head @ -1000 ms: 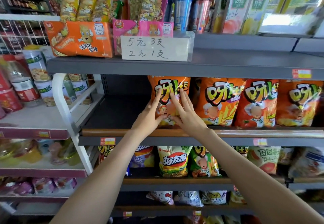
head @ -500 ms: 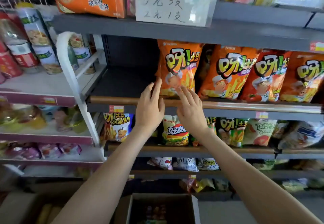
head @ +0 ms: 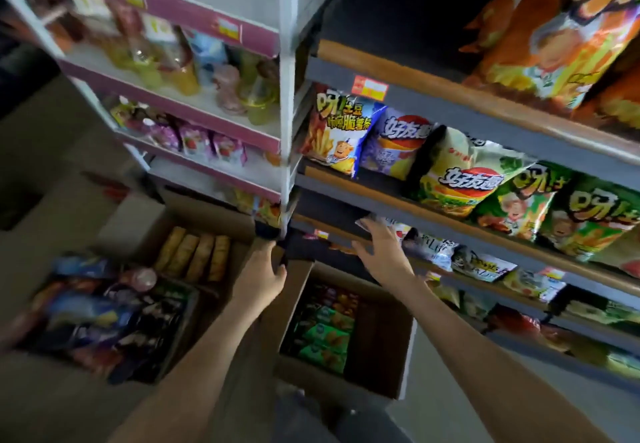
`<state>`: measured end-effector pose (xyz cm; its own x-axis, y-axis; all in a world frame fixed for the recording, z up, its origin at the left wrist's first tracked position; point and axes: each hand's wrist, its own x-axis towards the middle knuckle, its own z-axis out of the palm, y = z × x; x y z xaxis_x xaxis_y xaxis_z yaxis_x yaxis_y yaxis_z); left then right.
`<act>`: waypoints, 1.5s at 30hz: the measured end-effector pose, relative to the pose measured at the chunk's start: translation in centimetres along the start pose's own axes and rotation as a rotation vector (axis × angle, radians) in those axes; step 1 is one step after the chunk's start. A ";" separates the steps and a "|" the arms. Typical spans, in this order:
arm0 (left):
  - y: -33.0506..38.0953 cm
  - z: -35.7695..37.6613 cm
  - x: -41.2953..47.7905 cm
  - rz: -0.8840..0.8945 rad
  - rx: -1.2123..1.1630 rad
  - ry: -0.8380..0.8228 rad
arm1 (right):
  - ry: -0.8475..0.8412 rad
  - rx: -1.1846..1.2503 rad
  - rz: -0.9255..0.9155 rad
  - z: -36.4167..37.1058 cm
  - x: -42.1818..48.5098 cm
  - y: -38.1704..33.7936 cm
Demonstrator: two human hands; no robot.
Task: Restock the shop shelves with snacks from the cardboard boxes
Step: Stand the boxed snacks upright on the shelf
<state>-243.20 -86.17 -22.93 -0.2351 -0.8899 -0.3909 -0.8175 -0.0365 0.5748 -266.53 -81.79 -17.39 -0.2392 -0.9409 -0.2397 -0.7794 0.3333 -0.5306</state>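
Observation:
My view tilts down at the floor. An open cardboard box (head: pixel 381 331) holds green and dark snack packs (head: pixel 325 335) right below me. My left hand (head: pixel 261 273) hovers over its left flap with fingers loosely bent, holding nothing. Fingers spread and nothing in its grasp, my right hand (head: pixel 381 248) is in front of the low shelf edge (head: pixel 433 224). The orange chip bag (head: pixel 561 34) stands on the upper dark shelf at the top right. Green and white chip bags (head: pixel 460 179) fill the shelf below it.
A second cardboard box (head: pixel 204 221) at the left holds yellow-brown packets (head: pixel 194 255), and blue and dark snack packs (head: pixel 100 314) lie in front of it. A white rack (head: pixel 287 96) with bottles and pouches stands left of the dark shelves.
My hands have left the orange chip bag on the shelf and dropped toward the boxes. The view swung down from the shelves to the floor.

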 end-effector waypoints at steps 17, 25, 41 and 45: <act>-8.8 23.1 2.9 -0.442 -0.085 -0.228 | -0.388 -0.112 0.192 23.3 4.0 18.7; -14.5 46.4 10.9 -0.612 -0.181 -0.258 | -0.555 -0.291 0.233 38.4 10.5 36.3; -20.9 58.7 16.3 -0.755 -0.263 -0.421 | -0.644 -0.328 0.383 49.1 18.5 46.6; -19.8 58.7 16.4 -0.754 -0.285 -0.406 | -0.610 -0.331 0.337 47.9 18.7 46.7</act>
<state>-261.79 -73.30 -82.91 0.0987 -0.3572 -0.9288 -0.6811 -0.7047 0.1986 -279.73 -80.97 -85.59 -0.2077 -0.5601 -0.8020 -0.8766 0.4704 -0.1015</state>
